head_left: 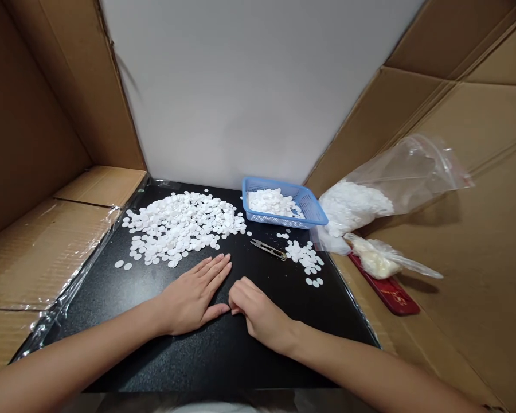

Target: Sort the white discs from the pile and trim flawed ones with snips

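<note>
My left hand [198, 295] lies flat on the black tabletop [172, 364], fingers stretched out and pointing away from me. Just to its right, my right hand [260, 312] rests curled on the table, close to the left thumb; whatever its fingers may hold is hidden. Beyond the left hand spreads a large heap of small white discs [184, 223]. Past the right hand lies a pair of thread snips [268, 249]. A smaller cluster of white discs [305, 256] is beside the snips' right end.
A blue plastic basket [313, 215] with white discs in it stands at the back. On the right are a clear bag of white discs [355, 206], a small tied plastic bag [376, 258] and a red case [398, 295]. Cardboard walls [468, 241] and a white panel [241, 86] surround the table.
</note>
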Demonstrator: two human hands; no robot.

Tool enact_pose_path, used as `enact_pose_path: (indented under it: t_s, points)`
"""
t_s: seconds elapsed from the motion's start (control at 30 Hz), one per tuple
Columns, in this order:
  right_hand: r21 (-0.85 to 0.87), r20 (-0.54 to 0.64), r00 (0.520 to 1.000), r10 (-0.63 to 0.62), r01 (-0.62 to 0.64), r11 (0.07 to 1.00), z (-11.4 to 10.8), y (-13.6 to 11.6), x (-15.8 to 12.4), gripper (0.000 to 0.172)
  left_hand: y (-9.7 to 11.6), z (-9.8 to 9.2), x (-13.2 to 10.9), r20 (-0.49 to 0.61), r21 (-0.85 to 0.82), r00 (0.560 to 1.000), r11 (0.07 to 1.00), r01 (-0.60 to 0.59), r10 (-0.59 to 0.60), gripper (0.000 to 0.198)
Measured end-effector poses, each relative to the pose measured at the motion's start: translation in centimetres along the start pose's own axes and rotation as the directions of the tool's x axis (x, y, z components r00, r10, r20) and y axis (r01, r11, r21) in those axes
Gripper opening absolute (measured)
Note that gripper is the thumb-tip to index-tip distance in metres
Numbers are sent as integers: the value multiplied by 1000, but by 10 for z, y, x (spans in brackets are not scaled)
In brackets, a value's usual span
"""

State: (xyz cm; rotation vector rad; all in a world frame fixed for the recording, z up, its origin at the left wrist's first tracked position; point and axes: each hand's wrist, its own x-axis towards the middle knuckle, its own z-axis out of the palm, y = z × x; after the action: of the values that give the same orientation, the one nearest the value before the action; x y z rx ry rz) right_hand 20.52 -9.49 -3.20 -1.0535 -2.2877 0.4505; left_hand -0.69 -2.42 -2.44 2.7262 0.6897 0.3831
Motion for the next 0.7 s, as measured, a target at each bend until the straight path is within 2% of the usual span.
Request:
enact_pose_path:
  t_s: [0.07,0.1,0.17,0.23,0.27,0.3,0.33,0.37,0.4,0.43,0.47,0.5,0.53,0.6,0.63,0.7]
  points:
    - [41,-86,992,90,-87,995,-17,9,12,28,5,-3,4,36,-14,999,999,-29,29,73]
    - [37,-146,973,180,-177,984,-30,18,22,26,12,-3,6,64,-31,997,999,-45,47,74]
    - [0,-268,923,276,-286,958,-63,44,49,22,37,2,10,137,-99,985,991,-95,108,77]
    - [-40,-374,862,341,-383,923,-98,77,78,21,71,11,14,203,-238,946,950,-202,252,83]
    - [-59,-410,834,369,-428,902,-113,94,91,19,86,16,17,209,-334,911,902,-276,356,79]
    - [-77,-425,815,395,-467,881,-124,110,102,16,98,21,20,208,-435,842,818,-375,497,65]
    - [-95,-424,803,419,-500,861,-133,124,110,11,105,24,23,215,-526,758,727,-441,616,61]
    - [-112,-416,796,439,-525,844,-138,135,114,6,106,25,27,198,-528,765,724,-444,613,63]
    - [-129,-409,792,453,-542,830,-140,144,116,13,102,24,30,171,-478,823,776,-412,542,64]
    - [-145,-402,790,463,-555,819,-141,150,115,25,94,22,33,123,-383,918,872,-306,377,68]
    - [-160,-402,788,467,-563,811,-141,155,113,32,83,19,36,78,-263,982,954,-143,169,71]
    - [-172,-408,786,465,-566,806,-140,157,111,33,72,16,38,56,-146,998,989,40,-32,72]
    - [-180,-421,784,456,-565,805,-140,157,108,29,64,15,40,58,-67,985,983,169,-165,74]
    - [-187,-457,783,422,-548,815,-137,153,108,18,63,19,44,89,-52,979,980,191,-186,81]
    - [-185,-476,784,399,-533,826,-134,149,111,21,70,25,46,109,-71,986,988,135,-126,84]
    - [-177,-497,794,349,-487,855,-122,135,121,30,97,43,52,162,-170,983,984,-60,88,81]
